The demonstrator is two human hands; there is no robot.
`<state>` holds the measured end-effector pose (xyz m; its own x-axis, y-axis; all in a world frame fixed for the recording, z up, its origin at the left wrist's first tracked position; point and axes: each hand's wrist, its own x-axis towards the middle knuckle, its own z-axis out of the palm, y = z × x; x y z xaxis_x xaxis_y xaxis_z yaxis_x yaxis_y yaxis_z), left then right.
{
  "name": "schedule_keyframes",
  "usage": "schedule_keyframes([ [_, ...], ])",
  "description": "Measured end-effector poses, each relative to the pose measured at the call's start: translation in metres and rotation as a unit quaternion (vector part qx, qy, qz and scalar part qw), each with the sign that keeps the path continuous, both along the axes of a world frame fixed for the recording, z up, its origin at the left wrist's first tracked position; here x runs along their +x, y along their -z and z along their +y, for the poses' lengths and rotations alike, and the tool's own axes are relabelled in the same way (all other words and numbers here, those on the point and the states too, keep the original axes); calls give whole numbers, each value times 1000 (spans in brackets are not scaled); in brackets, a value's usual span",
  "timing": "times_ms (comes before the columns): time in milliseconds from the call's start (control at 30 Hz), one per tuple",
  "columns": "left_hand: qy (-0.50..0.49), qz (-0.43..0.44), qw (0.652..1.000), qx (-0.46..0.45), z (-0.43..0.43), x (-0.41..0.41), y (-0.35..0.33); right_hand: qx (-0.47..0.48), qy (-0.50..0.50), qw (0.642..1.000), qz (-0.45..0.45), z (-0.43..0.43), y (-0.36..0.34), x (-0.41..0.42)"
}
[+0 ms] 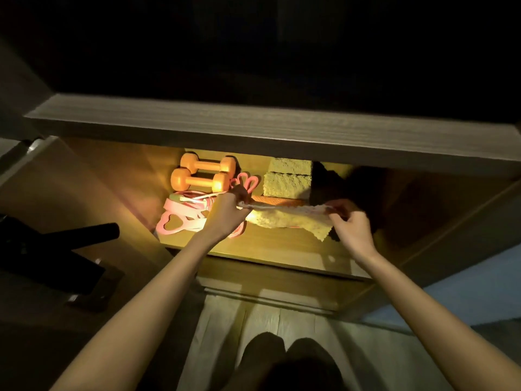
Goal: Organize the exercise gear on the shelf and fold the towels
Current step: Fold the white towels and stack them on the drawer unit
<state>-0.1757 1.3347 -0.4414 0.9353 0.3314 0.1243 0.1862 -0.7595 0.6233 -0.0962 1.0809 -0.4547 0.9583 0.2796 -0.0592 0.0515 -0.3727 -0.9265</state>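
Dark-clad knees (287,359) at bottom edge, over pale floor (220,320). Both forearms reach into lit shelf compartment (267,246). Left hand (228,210) pinches one end of yellow towel (284,217), right hand (351,221) pinches other end. Towel stretched between them just above shelf board, one corner drooping.

Inside compartment:
- two orange dumbbells (203,173) side by side, back left
- pink resistance bands (180,218) heaped in front of them
- two folded yellow towels (287,176) stacked, back centre
- dark cloth (327,179) just right of stack, detail lost in shadow

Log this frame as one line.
phase: towel fold | left hand: pinches towel end | right hand: pinches other end | dumbbells, pink bands: shelf left
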Motion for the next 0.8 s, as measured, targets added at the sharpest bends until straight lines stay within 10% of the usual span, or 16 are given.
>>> schedule_keyframes([
  [800, 36, -16, 998, -50, 20, -56, 179, -136, 6, 982, -130, -24, 147, -64],
])
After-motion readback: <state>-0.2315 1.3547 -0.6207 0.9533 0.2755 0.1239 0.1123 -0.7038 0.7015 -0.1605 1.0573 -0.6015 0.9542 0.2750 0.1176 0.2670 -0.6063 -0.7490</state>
